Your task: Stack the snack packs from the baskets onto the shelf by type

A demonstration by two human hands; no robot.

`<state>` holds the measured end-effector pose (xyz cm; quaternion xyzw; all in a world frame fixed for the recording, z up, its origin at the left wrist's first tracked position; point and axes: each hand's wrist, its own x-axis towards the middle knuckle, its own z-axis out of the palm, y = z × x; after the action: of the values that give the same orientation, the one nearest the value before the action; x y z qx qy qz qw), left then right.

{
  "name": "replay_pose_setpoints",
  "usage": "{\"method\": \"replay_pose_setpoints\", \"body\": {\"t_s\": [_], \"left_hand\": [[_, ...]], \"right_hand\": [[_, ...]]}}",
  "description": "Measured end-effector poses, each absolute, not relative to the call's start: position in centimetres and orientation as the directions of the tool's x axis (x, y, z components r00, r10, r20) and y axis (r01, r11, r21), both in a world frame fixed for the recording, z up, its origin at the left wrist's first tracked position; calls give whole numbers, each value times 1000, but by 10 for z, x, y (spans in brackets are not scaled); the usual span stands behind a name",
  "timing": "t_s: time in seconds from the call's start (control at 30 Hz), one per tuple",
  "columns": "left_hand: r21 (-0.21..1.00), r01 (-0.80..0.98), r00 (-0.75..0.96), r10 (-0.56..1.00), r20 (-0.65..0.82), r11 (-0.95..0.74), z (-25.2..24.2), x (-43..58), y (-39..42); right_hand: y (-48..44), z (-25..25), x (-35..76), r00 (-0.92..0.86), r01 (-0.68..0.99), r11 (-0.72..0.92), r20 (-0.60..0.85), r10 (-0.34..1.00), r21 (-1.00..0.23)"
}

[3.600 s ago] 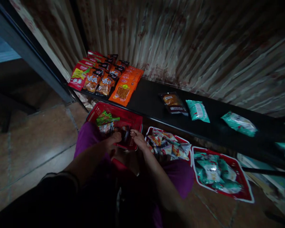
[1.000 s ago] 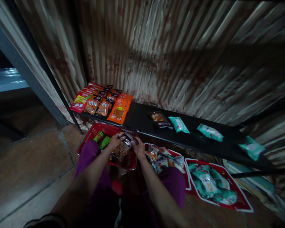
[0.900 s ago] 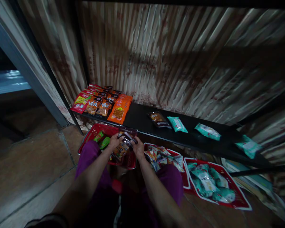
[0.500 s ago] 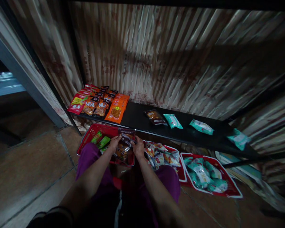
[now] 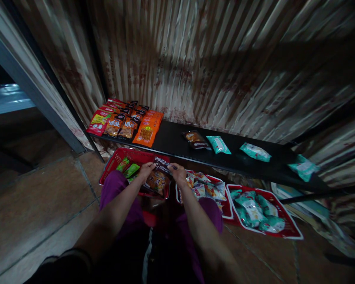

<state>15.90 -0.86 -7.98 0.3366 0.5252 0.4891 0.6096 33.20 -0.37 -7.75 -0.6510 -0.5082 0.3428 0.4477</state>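
My left hand (image 5: 146,171) and my right hand (image 5: 178,173) pinch the two sides of a dark brown snack packet (image 5: 163,163) with a checkered band. It hangs over the red basket (image 5: 110,162) between my knees. Just below my fingers shows an orange-brown packet front (image 5: 157,181) with printed lettering; I cannot tell whether it belongs to the held packet or to another one underneath. Green snack packets (image 5: 131,170) lie in the left part of that basket.
On the low black shelf (image 5: 173,136) sit red and orange packets (image 5: 148,132) at left, a brown packet (image 5: 196,141), and three teal packets (image 5: 219,144). Right of me stand baskets of white-and-orange packets (image 5: 208,189) and teal packets (image 5: 253,209).
The held packet has shifted slightly up and right and turned, with its checkered band now between my hands. More of the orange-brown front shows. The view has shifted a little.
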Motion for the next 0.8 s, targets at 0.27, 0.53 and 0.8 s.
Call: {"method": "replay_pose_setpoints", "body": {"t_s": [0.27,0.53,0.8], "left_hand": [[908,-361,-171,942,-289,213,-52,168,5],[868,-454,-189,931,-313,200,-28,173,5],[843,-520,-171,950,-262,139,-14,181,-6]], "right_hand": [[-9,-49,343,274,-308,-96,-185,944,-947],[-19,-32,340,226,-433,-67,-180,957,-899],[-20,-25,337,402,-368,50,-110,909,-928]]}}
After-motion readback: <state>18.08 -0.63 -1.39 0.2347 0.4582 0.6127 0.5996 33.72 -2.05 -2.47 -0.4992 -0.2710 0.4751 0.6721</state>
